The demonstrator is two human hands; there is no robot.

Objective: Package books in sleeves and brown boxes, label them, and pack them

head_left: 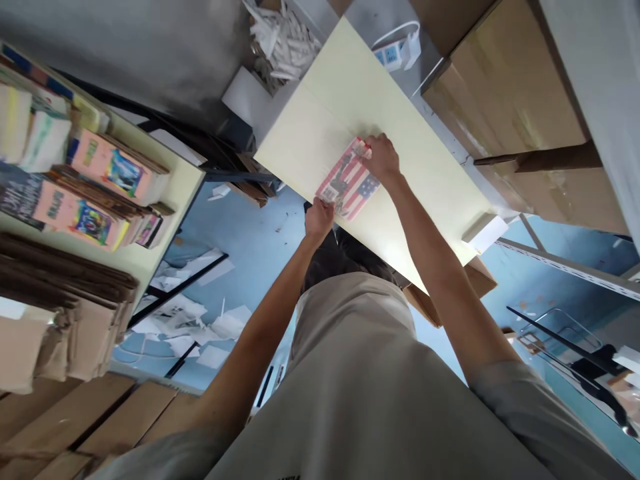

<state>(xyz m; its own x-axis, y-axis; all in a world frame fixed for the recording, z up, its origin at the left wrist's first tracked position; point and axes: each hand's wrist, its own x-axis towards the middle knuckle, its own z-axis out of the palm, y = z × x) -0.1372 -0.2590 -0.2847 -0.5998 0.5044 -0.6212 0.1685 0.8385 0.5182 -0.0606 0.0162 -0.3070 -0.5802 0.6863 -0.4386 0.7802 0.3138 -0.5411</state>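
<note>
A thin, flat flag-printed piece (350, 180), with red and white stripes, a starred blue corner and a grey statue-like figure, lies on the pale yellow tabletop (425, 193). Whether it is a booklet or a packet is unclear. My left hand (320, 219) pinches its near corner by the table's edge. At the opposite, far end, my right hand (383, 158) is closed on the other corner, fingers bent over a small pale patch. Part of each corner is hidden under the fingers.
A white box (485, 233) stands at the table's right corner, and a power strip (393, 55) lies beyond the far edge. Large cartons (515, 87) are stacked right. Left, another table holds books (115, 167) and flattened cardboard (95, 333). Paper scraps (185, 317) litter the blue floor.
</note>
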